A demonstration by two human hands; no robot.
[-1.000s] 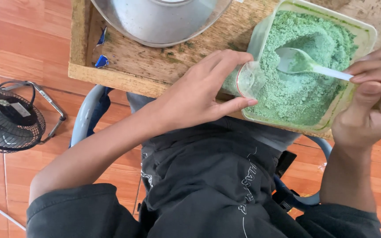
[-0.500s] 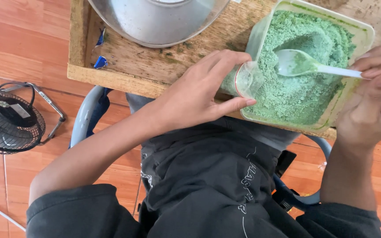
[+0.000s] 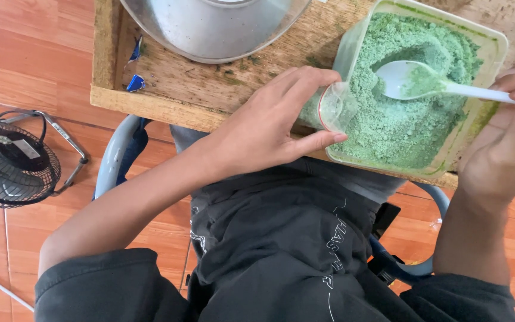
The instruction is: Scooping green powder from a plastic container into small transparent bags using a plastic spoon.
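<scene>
— What have you got in each hand?

— My left hand [image 3: 263, 128] is wrapped around a small clear cup [image 3: 331, 107], thumb below and fingers over the top, tipped on its side with its mouth at the near corner of the clear plastic tub [image 3: 496, 45]. My right hand [image 3: 508, 143] has its fingers closed on the handle of a white plastic spoon [image 3: 424, 82], whose bowl carries a little green powder [image 3: 388, 128] and lies over the heap in the tub.

— Where does the tub sit?

— On the wooden worktop [image 3: 180, 83], at its near edge, above my lap. It's nearly full of that powder.

— Anything crowding you?

— A big steel bowl [image 3: 216, 27] stands just beside the tub, on my left, close to my knuckles. Two blue scraps [image 3: 133, 81] lie near the worktop's left edge. Down on the orange tiled floor [image 3: 25, 59], well off to my left, a small black fan [image 3: 10, 164] lies face up.
</scene>
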